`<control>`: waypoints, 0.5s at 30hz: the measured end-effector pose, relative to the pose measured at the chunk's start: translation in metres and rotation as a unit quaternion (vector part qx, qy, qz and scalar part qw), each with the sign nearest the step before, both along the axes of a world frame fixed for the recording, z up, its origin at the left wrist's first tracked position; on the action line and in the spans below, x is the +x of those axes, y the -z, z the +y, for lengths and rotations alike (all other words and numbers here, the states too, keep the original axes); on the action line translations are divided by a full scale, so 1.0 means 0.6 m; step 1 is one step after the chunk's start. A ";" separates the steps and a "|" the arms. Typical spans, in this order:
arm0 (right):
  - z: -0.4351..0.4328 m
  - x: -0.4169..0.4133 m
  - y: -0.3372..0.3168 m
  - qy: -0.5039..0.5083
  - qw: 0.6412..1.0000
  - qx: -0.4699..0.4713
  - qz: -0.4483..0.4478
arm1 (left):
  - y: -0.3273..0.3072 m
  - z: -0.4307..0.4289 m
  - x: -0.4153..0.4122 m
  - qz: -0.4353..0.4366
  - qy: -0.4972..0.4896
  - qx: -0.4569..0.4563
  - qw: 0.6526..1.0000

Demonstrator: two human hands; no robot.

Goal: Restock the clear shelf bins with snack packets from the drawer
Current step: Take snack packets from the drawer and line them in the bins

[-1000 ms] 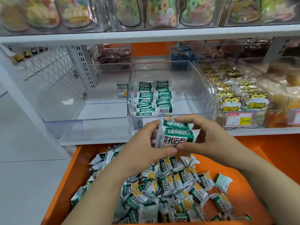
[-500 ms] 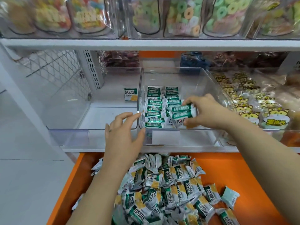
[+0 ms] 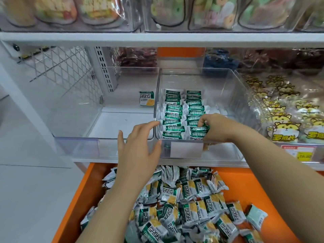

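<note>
My right grip point(image 3: 215, 128) is closed narrowly round a small stack of packets point(image 3: 199, 129), fingers curled over its top edge, pressing it down at the front of the right-hand column inside the middle bin point(image 3: 228, 88). A second ago both grips squared this stack over the drawer point(image 3: 84, 190). Since then the right one has carried it over the bin's front wall and down, so this batch is all but placed. I judge it only needs letting go and a nudge to line up.

My left grip point(image 3: 138, 149) has let go and is wide, fingers spread and holding nothing. Its fingertips are at the front corner where the middle bin meets the left bin point(image 3: 87, 120); whether they touch the plastic I cannot tell.

The two rows point(image 3: 173, 109) fill only the left part of the middle bin, and the floor to my right and behind looks bare, so there is room for more columns. The bin's front wall is low, and the upper shelf point(image 3: 157, 38) sits well above. The left bin holds a single packet point(image 3: 147, 98) at the back. Below, the loose packets point(image 3: 184, 199) are heaped in the drawer, so plenty of stock remains.
</note>
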State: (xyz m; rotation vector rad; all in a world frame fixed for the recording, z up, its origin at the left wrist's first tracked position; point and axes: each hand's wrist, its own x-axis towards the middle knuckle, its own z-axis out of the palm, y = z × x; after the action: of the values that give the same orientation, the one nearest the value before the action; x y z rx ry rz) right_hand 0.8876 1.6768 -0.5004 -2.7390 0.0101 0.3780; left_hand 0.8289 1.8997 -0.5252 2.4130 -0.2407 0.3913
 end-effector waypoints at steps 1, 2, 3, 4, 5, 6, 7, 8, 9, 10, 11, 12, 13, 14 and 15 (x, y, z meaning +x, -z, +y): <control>0.002 0.001 0.001 0.001 1.000 -0.006 0.000 | 0.000 -0.001 -0.001 -0.001 0.000 -0.004 1.000; 0.002 0.000 0.001 0.000 1.000 -0.016 -0.002 | 0.000 -0.001 -0.001 -0.002 -0.001 -0.006 1.000; 0.001 0.001 0.001 0.000 1.000 -0.026 -0.001 | 0.000 -0.002 -0.001 -0.005 -0.002 -0.006 1.000; -0.001 0.001 0.000 0.000 0.999 -0.035 0.002 | 0.000 -0.002 -0.002 -0.008 -0.002 -0.004 1.000; -0.003 0.000 -0.002 0.003 0.999 -0.040 0.003 | 0.000 -0.003 -0.003 -0.010 -0.003 -0.002 1.000; -0.006 -0.002 -0.004 0.008 0.999 -0.039 0.006 | 0.002 -0.003 -0.004 -0.013 -0.005 0.002 1.000; -0.009 -0.006 -0.008 0.016 0.999 -0.033 0.010 | 0.004 -0.005 -0.005 -0.018 -0.008 0.009 1.000; -0.011 -0.012 -0.012 0.028 0.999 -0.023 0.009 | 0.009 -0.007 -0.007 -0.025 -0.012 0.018 0.999; -0.012 -0.019 -0.014 0.042 0.999 -0.010 -0.006 | 0.014 -0.010 -0.009 -0.032 -0.016 0.031 0.999; -0.012 -0.028 -0.014 0.052 0.998 0.002 -0.043 | 0.021 -0.013 -0.012 -0.040 -0.021 0.045 0.998; -0.010 -0.041 -0.011 0.058 0.993 0.011 -0.100 | 0.029 -0.017 -0.015 -0.049 -0.025 0.058 0.997; -0.007 -0.056 -0.006 0.057 0.983 0.022 -0.171 | 0.037 -0.020 -0.019 -0.059 -0.027 0.069 0.996; -0.002 -0.075 0.001 0.048 0.967 0.036 -0.247 | 0.045 -0.023 -0.022 -0.065 -0.026 0.078 0.995; 0.004 -0.096 0.010 0.032 0.947 0.052 -0.316 | 0.053 -0.025 -0.026 -0.068 -0.025 0.086 0.994; 0.011 -0.118 0.020 0.009 0.927 0.067 -0.369 | 0.060 -0.025 -0.029 -0.071 -0.023 0.097 0.992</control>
State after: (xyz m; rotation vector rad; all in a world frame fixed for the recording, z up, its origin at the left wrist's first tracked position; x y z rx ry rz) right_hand 0.8167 1.6836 -0.5125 -2.5673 -0.1806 -0.6467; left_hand 0.8117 1.8845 -0.5614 2.5883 -0.2998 0.5852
